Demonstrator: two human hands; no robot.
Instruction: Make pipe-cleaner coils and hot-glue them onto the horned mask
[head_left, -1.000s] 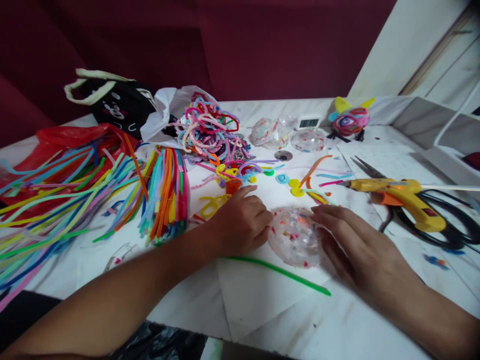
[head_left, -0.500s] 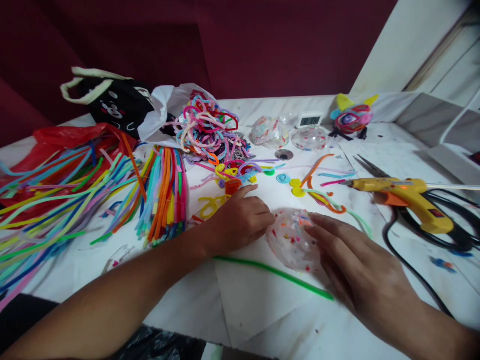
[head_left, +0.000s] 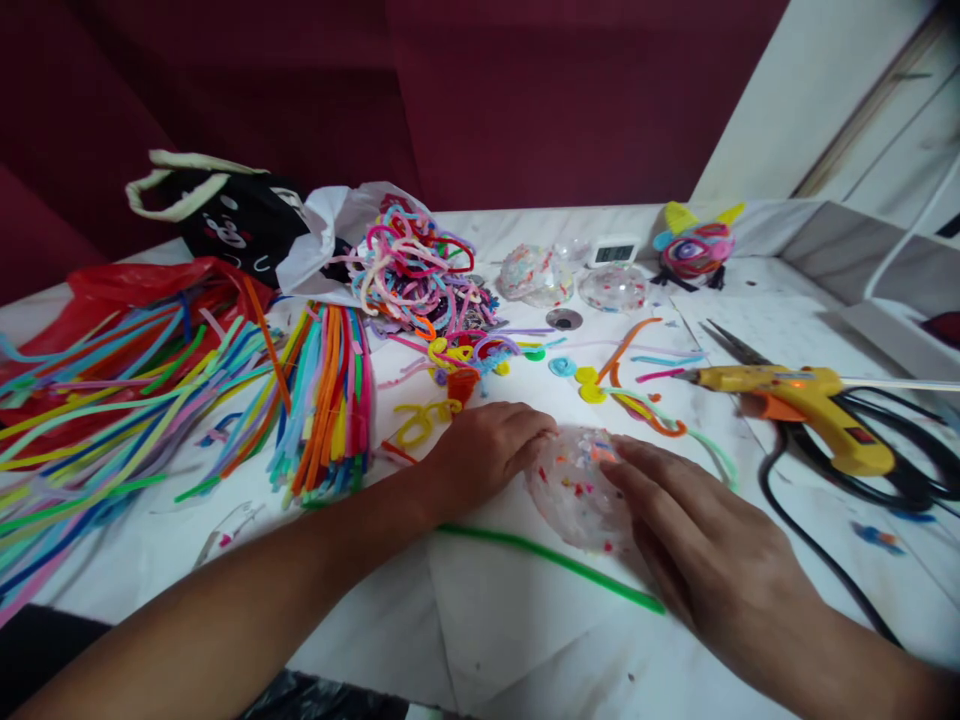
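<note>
A clear plastic ball speckled with coloured confetti lies on the white table between my hands. My left hand rests on the table with curled fingers touching the ball's left side. My right hand lies over the ball's right side, fingers stretched across its top. A long green pipe cleaner lies just in front of the ball, under my right wrist.
Bundles of coloured pipe cleaners spread at the left over a red bag. A tangled heap lies by a black tote. A yellow glue gun, scissors, two more clear balls and a finished craft figure sit at the right and back.
My right hand has slid left over the top of the ball. My left hand's fingers have moved in against the ball's left side. The view has shifted slightly.
</note>
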